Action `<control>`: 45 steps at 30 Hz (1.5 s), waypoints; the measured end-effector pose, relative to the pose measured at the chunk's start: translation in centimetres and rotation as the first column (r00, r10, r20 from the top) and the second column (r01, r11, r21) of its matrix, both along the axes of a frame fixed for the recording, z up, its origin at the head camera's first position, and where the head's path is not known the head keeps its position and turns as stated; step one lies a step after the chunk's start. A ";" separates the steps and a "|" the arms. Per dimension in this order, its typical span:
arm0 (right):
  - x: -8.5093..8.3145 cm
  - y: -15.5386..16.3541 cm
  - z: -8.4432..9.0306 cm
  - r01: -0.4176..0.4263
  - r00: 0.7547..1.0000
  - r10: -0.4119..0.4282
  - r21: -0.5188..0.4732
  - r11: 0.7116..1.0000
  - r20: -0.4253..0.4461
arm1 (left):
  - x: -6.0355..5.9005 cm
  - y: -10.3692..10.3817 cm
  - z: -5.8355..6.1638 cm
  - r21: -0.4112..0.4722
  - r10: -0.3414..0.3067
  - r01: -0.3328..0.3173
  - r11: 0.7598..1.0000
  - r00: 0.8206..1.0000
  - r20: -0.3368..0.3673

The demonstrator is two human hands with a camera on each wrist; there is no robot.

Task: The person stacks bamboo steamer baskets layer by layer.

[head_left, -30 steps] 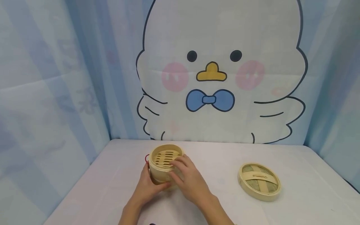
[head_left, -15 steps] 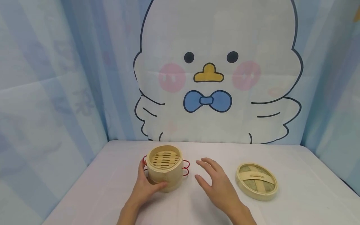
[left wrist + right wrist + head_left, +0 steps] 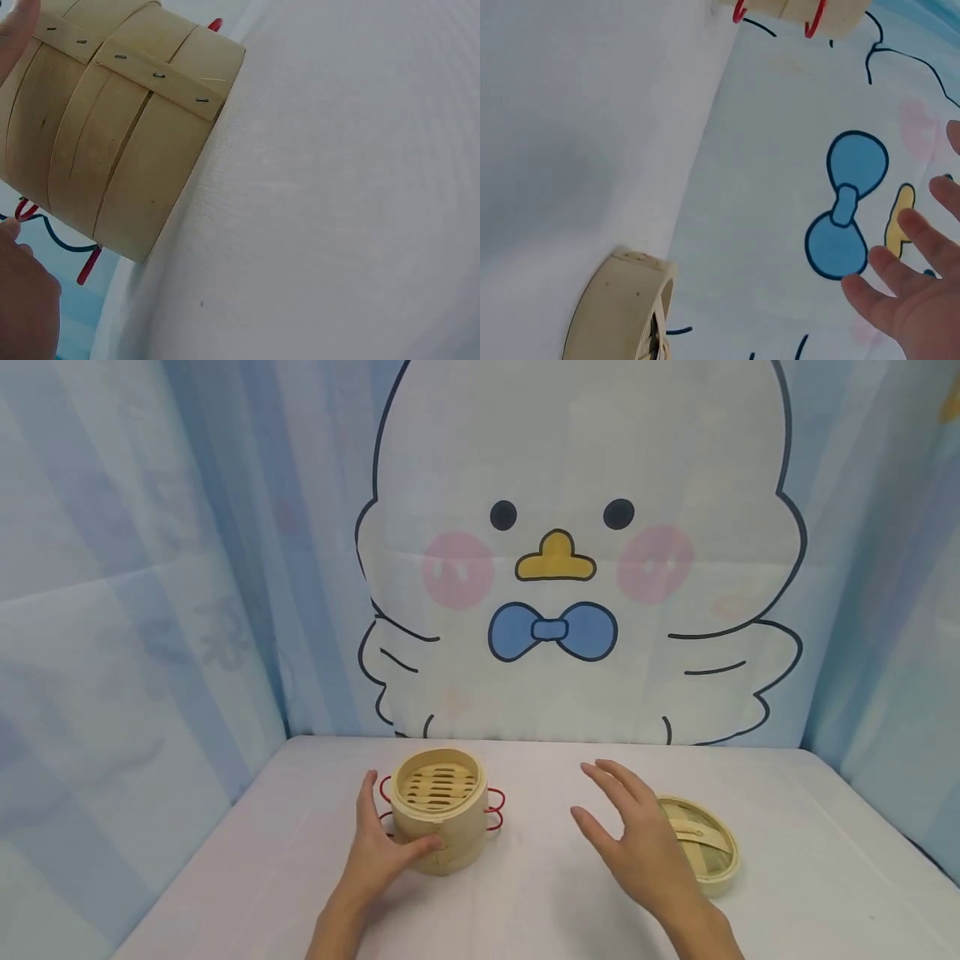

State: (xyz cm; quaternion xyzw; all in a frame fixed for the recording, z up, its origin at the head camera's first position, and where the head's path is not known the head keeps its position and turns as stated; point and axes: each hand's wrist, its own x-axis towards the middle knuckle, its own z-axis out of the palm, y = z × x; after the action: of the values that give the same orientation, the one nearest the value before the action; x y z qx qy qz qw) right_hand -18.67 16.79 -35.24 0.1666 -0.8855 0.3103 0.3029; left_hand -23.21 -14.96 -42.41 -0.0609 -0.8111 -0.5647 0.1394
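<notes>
- Bamboo steamer basket [image 3: 438, 810] with red wire handles [image 3: 494, 808] stands on the white table [image 3: 247, 860], left of centre.
- Left hand [image 3: 378, 852] holds its side, thumb and fingers curled around the wall.
- Right hand [image 3: 637, 839] hovers with spread fingers, holding nothing, just above the steamer lid [image 3: 708, 852] lying flat at right.
</notes>
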 end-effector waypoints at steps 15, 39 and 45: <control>-0.6 7.7 -0.4 0.140 0.972 -0.158 0.112 0.984 0.172 | 0.3 1.0 1.6 -0.060 0.036 -0.037 0.998 0.999 -0.015; -2.2 13.0 -3.9 0.071 0.887 -0.193 0.288 0.955 0.420 | 0.0 1.5 1.5 -0.046 -0.001 0.000 0.999 1.000 -0.030; -2.2 13.3 -4.2 0.049 0.904 -0.158 0.271 0.961 0.397 | 0.0 1.4 1.5 -0.059 0.011 -0.012 0.998 1.000 -0.024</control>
State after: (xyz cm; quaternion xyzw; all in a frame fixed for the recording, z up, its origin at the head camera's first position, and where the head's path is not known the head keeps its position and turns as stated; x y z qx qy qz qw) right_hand -20.91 30.06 -39.42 0.0869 -0.9697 0.2055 0.1000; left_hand -23.18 -13.51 -40.89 -0.0670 -0.8260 -0.5391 0.1504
